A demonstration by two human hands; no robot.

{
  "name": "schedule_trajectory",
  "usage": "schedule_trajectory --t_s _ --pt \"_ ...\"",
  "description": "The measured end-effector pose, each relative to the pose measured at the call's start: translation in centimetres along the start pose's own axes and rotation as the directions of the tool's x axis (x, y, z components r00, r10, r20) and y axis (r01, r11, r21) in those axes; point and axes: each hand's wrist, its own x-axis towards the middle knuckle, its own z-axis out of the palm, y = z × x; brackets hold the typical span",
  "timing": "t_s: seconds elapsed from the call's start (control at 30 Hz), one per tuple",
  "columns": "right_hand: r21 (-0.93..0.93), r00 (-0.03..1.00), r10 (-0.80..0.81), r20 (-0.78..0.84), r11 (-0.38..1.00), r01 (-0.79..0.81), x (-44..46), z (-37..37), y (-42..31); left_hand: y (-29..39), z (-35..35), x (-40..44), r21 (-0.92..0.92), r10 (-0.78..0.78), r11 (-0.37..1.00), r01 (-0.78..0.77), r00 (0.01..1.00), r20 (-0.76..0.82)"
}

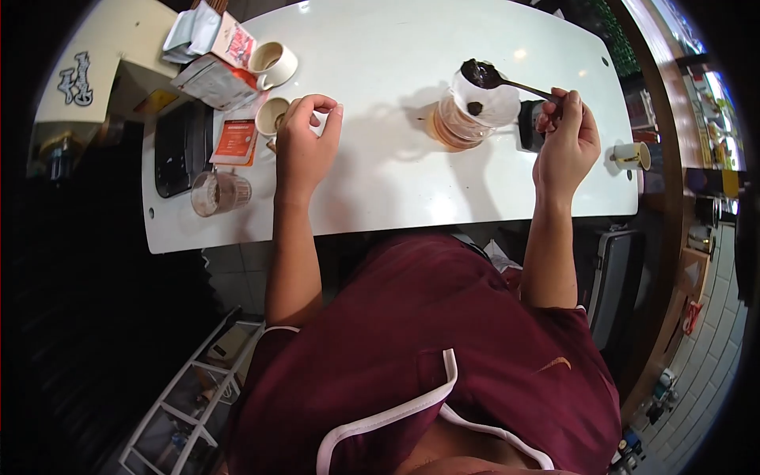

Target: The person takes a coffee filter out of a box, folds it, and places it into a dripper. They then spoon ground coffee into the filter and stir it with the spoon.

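Observation:
My right hand (566, 142) grips the handle of a dark spoon (518, 85), whose bowl carries dark wet grounds. That bowl is over a white paper filter (495, 103), which has a dark clump inside and sits on top of a glass server (457, 131) with amber liquid. My left hand (310, 131) hovers over the table's left part, fingers curled and thumb apart, holding nothing. Close behind its wrist is a cup (271, 111) with brown residue. A white mug (274, 65) stands just beyond.
White table (372, 190). At its left are coffee bags (218, 79), an orange packet (236, 142), a black tray-like object (182, 150) and a ribbed glass (220, 193). A black object (532, 127) is beside the server; a mug (632, 156) is near the right edge.

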Motion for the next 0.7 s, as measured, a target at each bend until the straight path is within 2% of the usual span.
schedule_trajectory --t_s 0.07,0.13,0.17,0.2,0.27,0.3,0.37,0.4,0.47,0.63,0.7 --pt "-0.057 0.998 -0.049 -0.028 0.997 0.048 -0.1 -1.4 0.4 0.5 1.3 0.3 -0.014 0.035 0.999 -0.035 0.999 0.013" --pt "-0.273 0.940 -0.333 0.072 0.900 0.340 -0.5 -2.8 1.5 1.1 2.2 0.5 -0.038 0.068 0.997 -0.066 0.996 0.050" --pt "-0.289 0.892 -0.402 0.208 0.846 0.448 -0.6 -3.3 1.8 1.3 2.5 0.6 -0.039 0.074 0.997 -0.071 0.995 0.060" --pt "-0.382 0.828 -0.450 0.335 0.739 0.556 -0.9 -3.6 1.9 1.5 2.9 0.7 -0.037 0.067 0.997 -0.065 0.995 0.072" --pt "-0.429 0.683 -0.455 0.571 0.544 0.721 -1.3 -3.8 1.6 2.0 3.4 0.7 -0.037 0.067 0.997 -0.064 0.993 0.094" --pt "-0.438 0.689 -0.456 0.563 0.543 0.717 -1.2 -3.8 1.6 2.2 3.7 0.8 -0.041 0.061 0.998 -0.057 0.993 0.104" --pt "-0.340 0.594 -0.537 0.599 0.501 0.796 -0.6 -3.8 1.8 2.7 4.1 1.0 -0.047 0.059 0.997 -0.054 0.992 0.116" --pt "-0.345 0.598 -0.535 0.597 0.501 0.793 -0.6 -3.9 1.8 2.8 4.2 1.1 -0.044 0.059 0.998 -0.054 0.991 0.122" --pt "-0.379 0.684 -0.499 0.532 0.582 0.719 -0.5 -3.9 1.9 3.0 4.5 1.3 -0.041 0.064 0.997 -0.059 0.990 0.129" --pt "-0.368 0.717 -0.481 0.504 0.632 0.682 -0.6 -3.8 2.8 2.9 4.8 1.0 -0.050 0.043 0.998 -0.036 0.989 0.142" --pt "-0.405 0.804 -0.389 0.450 0.713 0.572 -0.4 -3.8 3.0 3.0 4.6 0.8 -0.043 0.031 0.999 -0.025 0.990 0.137"
